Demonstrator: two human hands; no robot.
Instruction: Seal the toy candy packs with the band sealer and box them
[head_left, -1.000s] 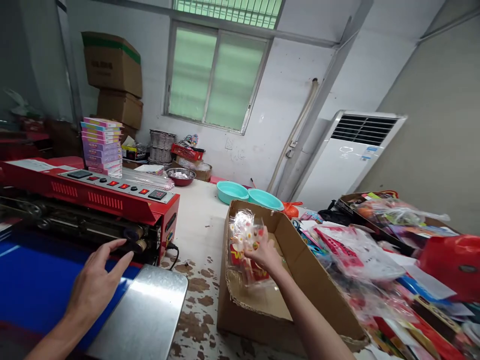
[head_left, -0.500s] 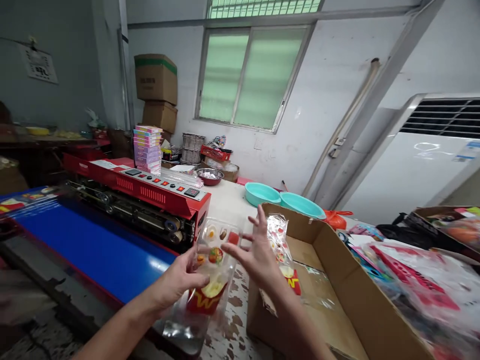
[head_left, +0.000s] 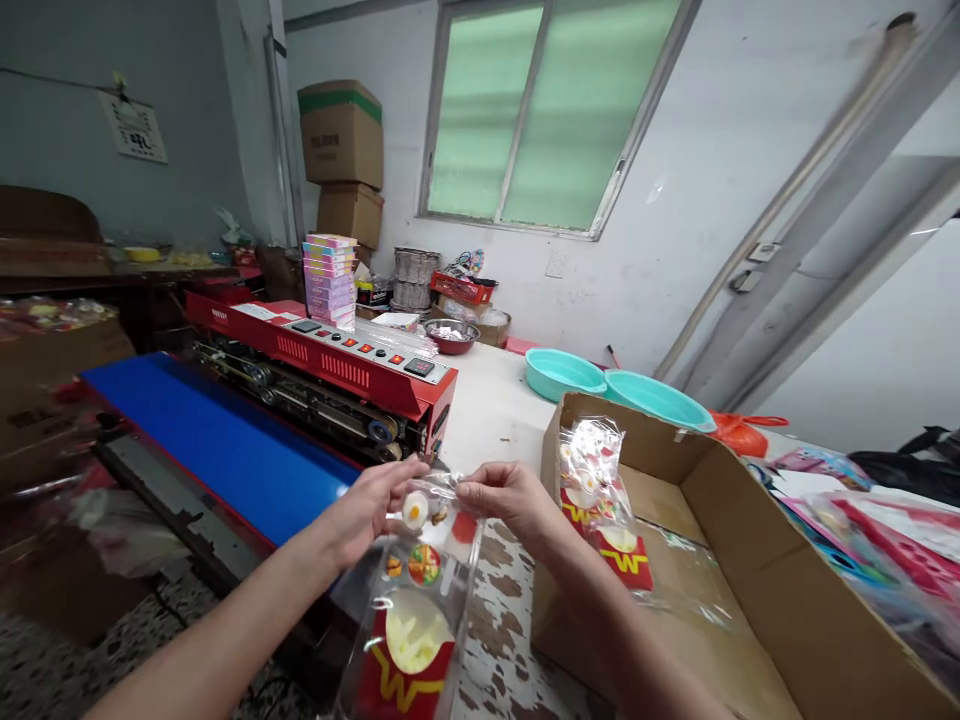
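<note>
Between my hands is a clear plastic packet with raised food shapes: a fried egg, a pizza and French fries in a red carton with a yellow W. My left hand grips its upper left edge, thumb partly hidden behind the plastic. At the upper right corner, my right hand pinches the film between thumb and fingers. The packet tilts toward me, its lower end reaching the bottom of the view. Beside my right hand, similar packets lie overlapping in an open cardboard box.
A red machine with switches and a blue conveyor belt runs along the left. Behind the box, two turquoise basins stand on the white table. Stacked small boxes rest behind the machine. Plastic-wrapped goods lie at right.
My right hand has gone from open, fingers spread, to pinching the packet's top corner. My left hand has shifted up to the top edge. The view has turned left.
</note>
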